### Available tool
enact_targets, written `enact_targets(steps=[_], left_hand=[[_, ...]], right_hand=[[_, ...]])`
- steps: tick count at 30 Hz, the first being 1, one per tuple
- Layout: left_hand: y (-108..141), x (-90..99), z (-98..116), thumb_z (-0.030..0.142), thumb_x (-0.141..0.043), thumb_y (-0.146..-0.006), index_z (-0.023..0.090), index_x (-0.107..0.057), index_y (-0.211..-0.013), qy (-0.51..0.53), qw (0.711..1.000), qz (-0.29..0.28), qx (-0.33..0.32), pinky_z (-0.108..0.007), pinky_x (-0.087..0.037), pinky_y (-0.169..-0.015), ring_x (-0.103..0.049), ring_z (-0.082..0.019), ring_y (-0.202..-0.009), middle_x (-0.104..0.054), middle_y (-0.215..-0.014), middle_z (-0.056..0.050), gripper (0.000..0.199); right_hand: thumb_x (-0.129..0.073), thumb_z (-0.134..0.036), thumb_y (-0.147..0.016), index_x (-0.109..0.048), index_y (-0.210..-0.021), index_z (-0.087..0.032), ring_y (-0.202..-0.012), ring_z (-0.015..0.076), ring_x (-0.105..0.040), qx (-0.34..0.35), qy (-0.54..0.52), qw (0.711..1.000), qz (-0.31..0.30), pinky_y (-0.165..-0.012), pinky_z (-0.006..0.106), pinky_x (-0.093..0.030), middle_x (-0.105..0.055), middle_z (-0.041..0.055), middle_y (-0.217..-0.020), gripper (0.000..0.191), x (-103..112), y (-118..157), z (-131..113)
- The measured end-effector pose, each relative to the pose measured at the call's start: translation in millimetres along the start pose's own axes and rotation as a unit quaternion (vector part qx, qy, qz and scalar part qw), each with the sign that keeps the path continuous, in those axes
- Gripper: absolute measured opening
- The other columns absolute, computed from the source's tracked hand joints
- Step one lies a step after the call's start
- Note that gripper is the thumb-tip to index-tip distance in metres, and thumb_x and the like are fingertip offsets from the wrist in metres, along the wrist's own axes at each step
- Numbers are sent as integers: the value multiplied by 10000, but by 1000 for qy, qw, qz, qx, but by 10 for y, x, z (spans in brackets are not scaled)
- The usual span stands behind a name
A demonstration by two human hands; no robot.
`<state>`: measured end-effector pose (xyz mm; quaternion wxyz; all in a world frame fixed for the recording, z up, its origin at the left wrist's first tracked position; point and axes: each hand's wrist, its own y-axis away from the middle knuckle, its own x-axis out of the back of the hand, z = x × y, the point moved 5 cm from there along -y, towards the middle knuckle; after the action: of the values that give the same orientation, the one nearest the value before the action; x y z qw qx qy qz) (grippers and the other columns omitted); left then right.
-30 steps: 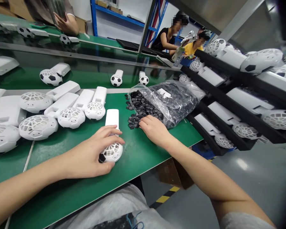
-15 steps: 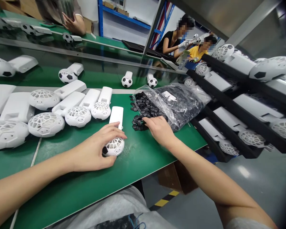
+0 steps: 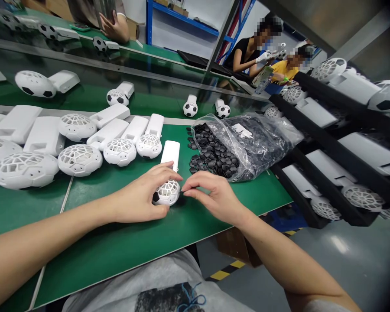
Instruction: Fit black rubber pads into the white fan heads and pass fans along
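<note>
My left hand is curled around a white plastic housing with a football-shaped, openwork head and a flat rectangular body. One black patch shows on the head near my fingers. Close to the head's right side, my right hand pinches a small black plastic piece, mostly hidden by the fingertips. Behind my right hand, a heap of loose black pieces spills from the mouth of a clear plastic bag that holds many more.
Several similar white housings lie in rows to the left on the green table. Housings with black patches sit on the strip beyond. A black rack loaded with housings stands at right. Other people work across the way.
My right hand has left the black heap and come left and nearer, bringing a black piece beside the football head. My left hand keeps its hold on the housing; the whole view has shifted slightly.
</note>
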<state>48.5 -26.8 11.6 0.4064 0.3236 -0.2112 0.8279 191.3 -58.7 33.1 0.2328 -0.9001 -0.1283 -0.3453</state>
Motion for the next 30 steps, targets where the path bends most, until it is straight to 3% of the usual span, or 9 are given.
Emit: enact_targets(steps=[3,6,14,17,23,26,30], left_hand=[[-8,1,-9,182,-567,-696,213,-456,-1164,11,1000,-1,6,-424,-253,-1099,-176,-249,-1366,-462,-1308,-52,482],[-15,-4,-20,334,-591,-743,225,-481,-1111,29,1000,-2,10,-425,-265,-1091,-180,-262,-1363,-482,-1288,-47,399],[4,-26,-38,251,-518,-745,224,-484,-1043,53,998,17,26,-410,-250,-1090,-151,-226,-1371,-476,-1275,-52,301],[1,-20,-53,271,-535,-736,227,-481,-1076,59,997,11,41,-409,-253,-1085,-179,-227,-1366,-433,-1327,-64,347],[-13,29,-68,234,-565,-699,239,-479,-1100,46,997,-5,61,-406,-275,-1069,-241,-245,-1347,-325,-1420,-68,410],[16,58,-75,200,-565,-695,267,-476,-1107,55,997,-29,55,-396,-262,-1075,-271,-236,-1331,-323,-1414,-35,428],[106,178,-85,267,-622,-688,262,-522,-1036,52,998,10,45,-408,-314,-1038,-403,-240,-1209,-459,-1195,-28,362]], right_hand=[[-563,-141,-846,-639,-842,-204,-848,140,-597,22,-16,999,-32,-769,275,-473,-667,3,-831,99,-89,7,-78],[-568,-139,-839,-637,-832,-200,-832,149,-591,15,-25,999,-26,-749,286,-467,-654,14,-814,92,-136,-8,-105],[-671,-192,-759,-547,-729,-173,-634,87,-506,-117,-143,983,-24,-597,208,-435,-525,-37,-709,129,-169,-84,80],[-630,-242,-799,-559,-767,-171,-594,82,-484,-155,-115,981,-30,-567,208,-414,-520,-33,-712,105,-166,11,206],[-623,-210,-809,-607,-945,-206,-726,112,-535,-135,48,985,-96,-687,256,-430,-541,7,-911,136,-232,191,253],[-600,-171,-819,-584,-854,-185,-689,99,-532,-130,37,984,-115,-664,239,-428,-551,-6,-857,40,-244,185,212],[-534,-122,-844,-568,-846,-190,-638,81,-530,-115,-25,987,-109,-600,203,-424,-574,-29,-779,76,-190,157,149]])
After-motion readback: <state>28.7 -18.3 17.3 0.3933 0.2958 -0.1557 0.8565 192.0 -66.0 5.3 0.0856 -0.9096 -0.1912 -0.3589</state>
